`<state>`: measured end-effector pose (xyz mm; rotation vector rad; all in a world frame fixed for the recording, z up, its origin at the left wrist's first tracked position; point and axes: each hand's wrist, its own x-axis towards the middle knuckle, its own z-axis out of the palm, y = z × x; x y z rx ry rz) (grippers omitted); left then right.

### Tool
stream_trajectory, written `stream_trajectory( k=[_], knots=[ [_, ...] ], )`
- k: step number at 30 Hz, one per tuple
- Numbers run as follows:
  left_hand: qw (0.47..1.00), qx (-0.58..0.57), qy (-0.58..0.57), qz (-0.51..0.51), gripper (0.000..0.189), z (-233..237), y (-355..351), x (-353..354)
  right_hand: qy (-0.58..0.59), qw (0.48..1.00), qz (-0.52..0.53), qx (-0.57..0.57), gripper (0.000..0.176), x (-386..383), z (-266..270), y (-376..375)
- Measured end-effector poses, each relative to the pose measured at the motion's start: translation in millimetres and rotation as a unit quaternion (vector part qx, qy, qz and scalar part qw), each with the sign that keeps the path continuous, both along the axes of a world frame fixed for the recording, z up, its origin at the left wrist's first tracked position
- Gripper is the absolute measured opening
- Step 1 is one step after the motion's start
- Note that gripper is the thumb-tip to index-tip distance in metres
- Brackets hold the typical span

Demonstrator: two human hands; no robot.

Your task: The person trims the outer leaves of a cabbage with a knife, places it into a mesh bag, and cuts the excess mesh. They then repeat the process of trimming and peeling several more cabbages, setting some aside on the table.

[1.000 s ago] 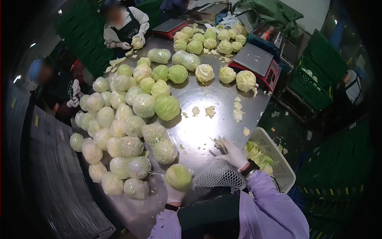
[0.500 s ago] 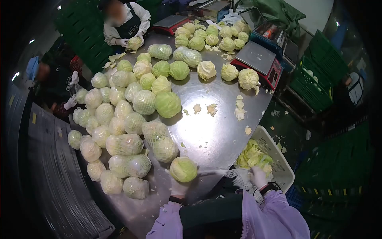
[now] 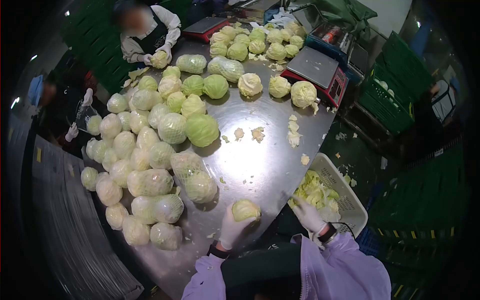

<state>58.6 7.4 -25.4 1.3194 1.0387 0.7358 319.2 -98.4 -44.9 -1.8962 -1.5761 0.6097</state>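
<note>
My left hand, in a white glove, is closed round the side of a pale green cabbage near the table's front edge. My right hand, gloved too, is held at the near left rim of a white plastic basket, its fingers stretched out and apart with nothing visible in them. Loose cabbage leaves fill part of that basket. Whitish material lies beside my right hand, partly hidden. Left of my left hand lie cabbages in clear wrap and foam net.
Many wrapped cabbages cover the left of the metal table; bare ones sit farther back. Red scales stand at the right edge. Leaf scraps are scattered about. A co-worker handles a cabbage across the table; another person stands left.
White netting stretched between the cabbage and my right hand is no longer there. My left hand has tilted the cabbage and moved it slightly right; my right hand has come left and up.
</note>
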Motion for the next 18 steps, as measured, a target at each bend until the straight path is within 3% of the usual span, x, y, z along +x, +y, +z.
stream_trajectory(
  k=[2,4,9,10,11,15,18],
  knots=[
    [0.999,-0.023,0.02,0.014,0.084,9,1,7,0.006,0.993,0.08,0.087,0.035,-44,1,15],
    [0.973,0.095,0.212,-0.003,0.078,12,3,11,0.01,0.996,0.093,0.002,0.03,-67,9,18],
    [0.953,0.11,0.281,0.012,0.072,14,9,25,-0.02,0.995,0.08,-0.049,0.023,-76,17,23],
    [0.942,0.126,0.309,0.013,0.071,11,8,26,-0.037,0.989,0.089,-0.116,0.02,-76,18,27],
    [0.943,0.122,0.309,0.01,0.071,9,9,25,-0.054,0.977,0.097,-0.183,0.018,-78,20,29],
    [0.936,0.119,0.332,0.0,0.07,9,10,28,-0.063,0.97,0.108,-0.207,0.019,-76,-29,52],
    [0.955,0.111,0.274,-0.013,0.071,1,16,17,-0.02,0.984,0.11,-0.142,0.028,-72,-46,58]
  ],
)
